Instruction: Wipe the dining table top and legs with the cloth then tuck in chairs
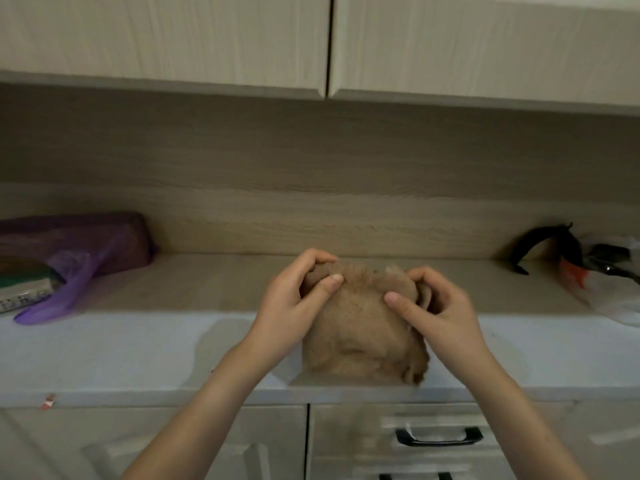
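From my remote seat I see a purple plastic bag (69, 261) at nine o'clock on the pale countertop (138, 351). At three o'clock lies a black curved object (540, 242) beside clear plastic (613, 299). Wood-grain upper cabinets (166, 39) fill twelve o'clock; a black drawer handle (439, 438) sits at five.

Both forearms are bare, with no sleeves in view. The left hand (291, 299) and right hand (440, 306) wear no gloves, rings or watch; fingernails are short.

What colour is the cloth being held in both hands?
Light brown cloth, seen in the head view.
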A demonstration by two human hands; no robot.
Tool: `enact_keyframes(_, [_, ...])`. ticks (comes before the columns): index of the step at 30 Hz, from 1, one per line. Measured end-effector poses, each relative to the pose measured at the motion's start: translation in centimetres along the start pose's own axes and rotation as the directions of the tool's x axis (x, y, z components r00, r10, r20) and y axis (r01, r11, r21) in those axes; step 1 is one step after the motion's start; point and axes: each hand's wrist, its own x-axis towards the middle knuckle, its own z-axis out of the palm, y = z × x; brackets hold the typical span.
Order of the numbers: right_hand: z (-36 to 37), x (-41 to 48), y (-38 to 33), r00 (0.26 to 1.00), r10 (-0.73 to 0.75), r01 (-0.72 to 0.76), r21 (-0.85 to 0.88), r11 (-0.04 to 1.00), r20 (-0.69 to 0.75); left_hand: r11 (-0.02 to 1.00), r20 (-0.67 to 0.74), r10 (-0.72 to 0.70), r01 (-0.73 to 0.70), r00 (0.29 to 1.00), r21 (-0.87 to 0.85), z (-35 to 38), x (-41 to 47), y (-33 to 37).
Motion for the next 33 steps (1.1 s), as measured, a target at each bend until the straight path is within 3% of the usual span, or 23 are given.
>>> enact_keyframes(2, [-0.1,0.7,-0.5,0.998,0.065,-0.064,0.121,0.991,-0.007,1.0,-0.025,-0.003,0.003,1.0,-0.016,-0.2,0.8,0.4])
enact_keyframes(4, [0.1,1.8,0.4,0.986,0.164,-0.167,0.129,0.977,0.033,1.0,-0.013,-0.026,0.026,1.0,0.01,0.0,1.6,-0.5])
enact_keyframes(7, [0.7,3.3,4.2,0.955,0.286,-0.278,-0.104,0.955,0.077,0.965,0.079,-0.219,0.204,0.972,0.167,1.1,2.0,-4.2])
enact_keyframes(10, [0.7,4.2,7.4,0.962,0.257,-0.198,-0.412,0.889,0.094,0.87,0.152,-0.407,0.332,0.901,0.364,2.3,1.3,-7.4])
enact_keyframes(13, [0.3,4.0,7.7,0.984,0.147,-0.05,-0.635,0.771,0.101,0.774,0.127,-0.368,0.228,0.921,0.59,2.6,0.3,-7.5])
enact_keyframes(15, [0.5,3.3,7.0,0.994,0.058,0.016,-0.63,0.776,0.097,0.787,0.205,-0.251,0.076,0.946,0.613,2.5,-0.4,-6.4])
enact_keyframes(17, [1.5,2.3,6.4,0.98,0.009,0.115,-0.607,0.786,0.197,0.804,0.351,-0.198,-0.053,0.915,0.592,2.8,-1.3,-5.8])
enact_keyframes(19, [2.8,1.1,6.7,0.932,0.083,0.179,-0.647,0.741,0.353,0.768,0.445,-0.243,-0.11,0.862,0.631,3.3,-2.0,-6.2])
enact_keyframes(22, [3.4,0.6,8.6,0.871,0.222,0.195,-0.722,0.664,0.439,0.724,0.483,-0.343,-0.101,0.806,0.683,3.8,-2.4,-7.3])
enact_keyframes(29, [2.6,6.2,12.4,0.847,0.225,0.261,-0.744,0.615,0.482,0.669,0.449,-0.397,-0.083,0.8,0.739,5.1,0.1,-10.3])
enact_keyframes(33, [2.7,9.1,13.6,0.832,0.262,0.227,-0.731,0.644,0.489,0.659,0.442,-0.435,-0.057,0.784,0.75,5.6,2.3,-12.0])
